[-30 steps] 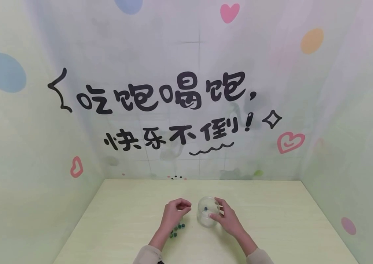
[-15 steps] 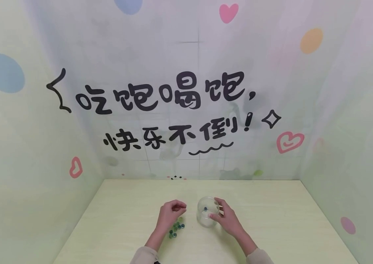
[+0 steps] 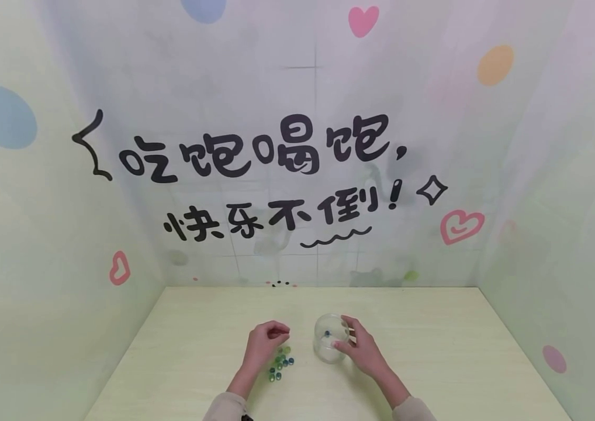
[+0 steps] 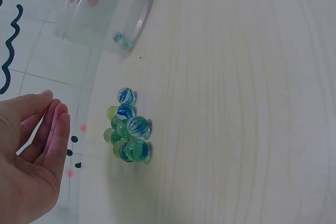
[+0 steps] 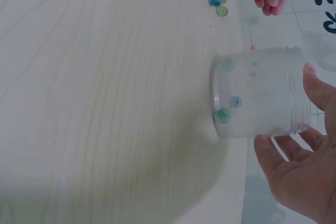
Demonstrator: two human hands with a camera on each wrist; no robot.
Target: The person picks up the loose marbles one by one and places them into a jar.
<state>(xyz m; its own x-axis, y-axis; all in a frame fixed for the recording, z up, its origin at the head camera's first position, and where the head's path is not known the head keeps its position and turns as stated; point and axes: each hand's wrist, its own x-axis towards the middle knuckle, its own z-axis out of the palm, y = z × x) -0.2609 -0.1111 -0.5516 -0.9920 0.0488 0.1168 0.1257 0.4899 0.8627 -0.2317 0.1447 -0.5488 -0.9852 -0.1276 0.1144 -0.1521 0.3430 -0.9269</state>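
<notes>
My right hand (image 3: 365,349) grips a clear plastic jar (image 5: 260,95) from its right side, thumb and fingers around it near the threaded mouth. The jar stands upright on the table. A few glass marbles lie on its bottom, among them a green one (image 5: 223,115) and a blue one (image 5: 236,101). My left hand (image 3: 266,345) hovers to the left of the jar, above and behind a cluster of loose marbles (image 4: 137,126). Its thumb tip meets the fingertips, with nothing visible between them. The clustered marbles are clear glass with blue, green and yellowish swirls.
A pale wood-grain table (image 3: 434,362) carries everything. Light fabric walls (image 3: 255,76) with black lettering and coloured shapes close it in at the back and both sides.
My left hand has drawn away from the jar, leftward and slightly toward me, uncovering more of the marble cluster. The right hand and the jar have stayed in place.
</notes>
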